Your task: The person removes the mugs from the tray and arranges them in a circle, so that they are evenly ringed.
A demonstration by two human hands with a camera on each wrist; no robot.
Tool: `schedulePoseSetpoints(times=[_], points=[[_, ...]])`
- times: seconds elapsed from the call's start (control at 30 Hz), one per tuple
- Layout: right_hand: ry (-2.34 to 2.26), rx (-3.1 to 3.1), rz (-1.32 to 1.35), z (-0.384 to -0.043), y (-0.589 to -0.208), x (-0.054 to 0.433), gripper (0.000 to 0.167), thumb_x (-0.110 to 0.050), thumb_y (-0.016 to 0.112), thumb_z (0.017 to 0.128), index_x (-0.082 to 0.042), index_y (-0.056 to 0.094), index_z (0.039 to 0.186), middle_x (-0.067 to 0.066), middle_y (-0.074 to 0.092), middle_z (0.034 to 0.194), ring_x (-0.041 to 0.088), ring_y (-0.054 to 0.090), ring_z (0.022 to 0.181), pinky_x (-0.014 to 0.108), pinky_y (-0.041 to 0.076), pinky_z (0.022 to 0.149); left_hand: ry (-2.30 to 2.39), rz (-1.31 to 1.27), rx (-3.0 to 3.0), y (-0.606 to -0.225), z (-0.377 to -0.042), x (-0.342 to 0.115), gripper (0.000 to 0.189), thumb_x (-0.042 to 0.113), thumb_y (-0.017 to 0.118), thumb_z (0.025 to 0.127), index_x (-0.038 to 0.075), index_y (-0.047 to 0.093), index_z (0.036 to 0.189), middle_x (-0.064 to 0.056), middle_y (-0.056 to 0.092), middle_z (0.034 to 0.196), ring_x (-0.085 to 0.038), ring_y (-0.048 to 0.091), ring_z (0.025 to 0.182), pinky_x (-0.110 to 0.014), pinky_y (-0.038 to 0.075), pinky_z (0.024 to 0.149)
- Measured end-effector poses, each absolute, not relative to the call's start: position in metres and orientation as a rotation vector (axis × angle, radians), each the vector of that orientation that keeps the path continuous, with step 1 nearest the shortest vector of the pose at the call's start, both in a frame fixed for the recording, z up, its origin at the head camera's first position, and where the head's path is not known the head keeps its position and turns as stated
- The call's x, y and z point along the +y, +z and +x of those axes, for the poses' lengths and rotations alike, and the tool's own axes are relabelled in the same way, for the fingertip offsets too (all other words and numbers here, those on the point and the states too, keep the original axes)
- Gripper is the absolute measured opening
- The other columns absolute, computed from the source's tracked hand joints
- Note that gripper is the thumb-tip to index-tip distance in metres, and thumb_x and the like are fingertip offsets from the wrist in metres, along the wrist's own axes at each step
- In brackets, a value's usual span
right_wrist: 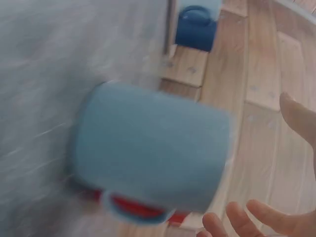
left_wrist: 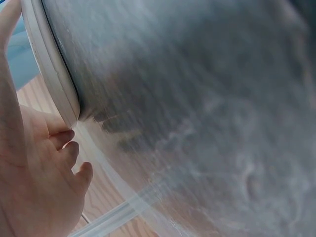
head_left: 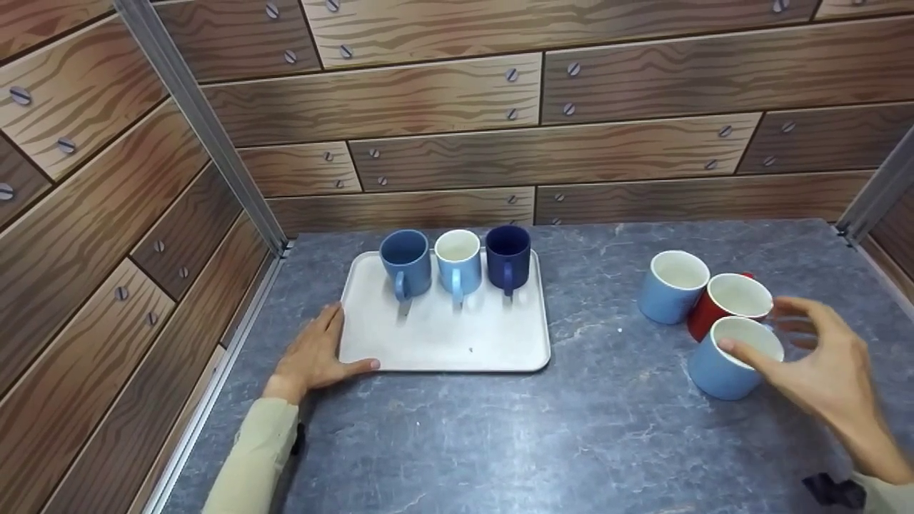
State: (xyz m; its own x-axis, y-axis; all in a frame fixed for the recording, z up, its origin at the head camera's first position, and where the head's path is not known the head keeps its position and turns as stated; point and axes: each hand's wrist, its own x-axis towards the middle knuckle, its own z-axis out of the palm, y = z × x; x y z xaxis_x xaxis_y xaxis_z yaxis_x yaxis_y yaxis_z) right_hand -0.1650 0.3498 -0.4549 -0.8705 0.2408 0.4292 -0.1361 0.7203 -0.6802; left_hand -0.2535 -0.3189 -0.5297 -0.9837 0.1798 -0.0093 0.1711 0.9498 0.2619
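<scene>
On the grey worktop stands a white tray (head_left: 435, 343), its near left corner between the thumb and fingers of my left hand (head_left: 314, 353). The fingers rest along its left side and the thumb lies at the front rim. Three upright mugs line its far side: medium blue (head_left: 413, 277), light blue (head_left: 460, 273) and navy (head_left: 515, 270). My right hand (head_left: 828, 364) is spread about a light blue mug (right_wrist: 148, 143) at the right; in the right wrist view its fingers are apart from the mug. Close behind stand a red mug (head_left: 705, 314) and another light blue mug (head_left: 660, 296).
Wood-patterned panels (head_left: 443, 100) enclose the worktop (head_left: 500, 442) at the back and sides. A metal rail (head_left: 193, 421) runs along the left edge. The grouped mugs at the right stand very close together.
</scene>
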Motion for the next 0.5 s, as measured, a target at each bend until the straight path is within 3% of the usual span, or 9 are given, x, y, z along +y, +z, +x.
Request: schedulePoseSetpoints(times=[0.07, 0.17, 0.33, 0.5], points=[[1.044, -2.363, -0.014, -0.17, -0.449, 0.337, 0.078, -0.021, 0.104, 0.066, -0.003, 0.069, 0.133, -0.01, 0.068, 0.115, -0.016, 0.055, 0.097, 0.0, 0.041, 0.082, 0.406, 0.273, 3.065, -0.53, -0.254, -0.319, 0.136, 0.088, 0.069, 0.076, -0.003, 0.024, 0.167, -0.025, 0.025, 0.175, -0.047, 0.026, 0.161, -0.061, 0.026, 0.132], [1.1, -2.292, 0.132, -0.18, -0.441, 0.314, 0.071, -0.011, 0.103, 0.065, -0.002, 0.071, 0.128, -0.024, 0.065, 0.11, -0.011, 0.061, 0.098, 0.0, 0.045, 0.084, 0.4, 0.279, 3.068, -0.529, -0.254, -0.319, 0.136, 0.088, 0.069, 0.077, -0.004, 0.025, 0.167, -0.025, 0.025, 0.174, -0.046, 0.027, 0.161, -0.06, 0.026, 0.132], [1.155, -2.259, 0.355, -0.199, -0.433, 0.276, 0.062, -0.003, 0.099, 0.07, 0.001, 0.071, 0.125, -0.011, 0.07, 0.111, -0.006, 0.065, 0.096, 0.003, 0.049, 0.081, 0.392, 0.297, 3.08, -0.529, -0.253, -0.319, 0.134, 0.086, 0.07, 0.077, -0.005, 0.027, 0.166, -0.026, 0.027, 0.174, -0.046, 0.027, 0.161, -0.059, 0.027, 0.132], [1.188, -2.32, 0.438, -0.221, -0.432, 0.242, 0.054, -0.011, 0.095, 0.079, -0.001, 0.07, 0.126, 0.008, 0.075, 0.114, 0.002, 0.066, 0.1, 0.008, 0.051, 0.083, 0.399, 0.292, 3.077, -0.529, -0.253, -0.319, 0.134, 0.086, 0.07, 0.077, -0.004, 0.027, 0.166, -0.025, 0.027, 0.174, -0.046, 0.027, 0.161, -0.059, 0.026, 0.132]])
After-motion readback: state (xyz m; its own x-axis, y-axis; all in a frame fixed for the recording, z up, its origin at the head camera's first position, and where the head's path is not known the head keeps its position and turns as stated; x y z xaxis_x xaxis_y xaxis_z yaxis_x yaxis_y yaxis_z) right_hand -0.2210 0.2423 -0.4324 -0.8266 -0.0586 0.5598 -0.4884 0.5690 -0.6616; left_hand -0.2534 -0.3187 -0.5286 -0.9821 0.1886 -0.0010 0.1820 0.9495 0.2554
